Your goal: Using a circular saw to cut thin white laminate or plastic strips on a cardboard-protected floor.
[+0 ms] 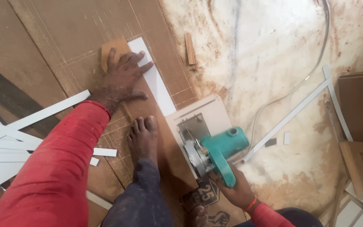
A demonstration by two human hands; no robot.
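Red sleeves, dark dusty trousers, orange wristband.

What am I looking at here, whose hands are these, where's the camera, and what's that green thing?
The one picture comes from a camera worn on a person's head, looking down at their own hands. The left hand presses flat on a brown board with a white strip along its edge. A bare foot also rests on it. The right hand grips the handle of a green power saw, whose blade sits at the board's edge. White offcuts lie to the left on the dusty floor.
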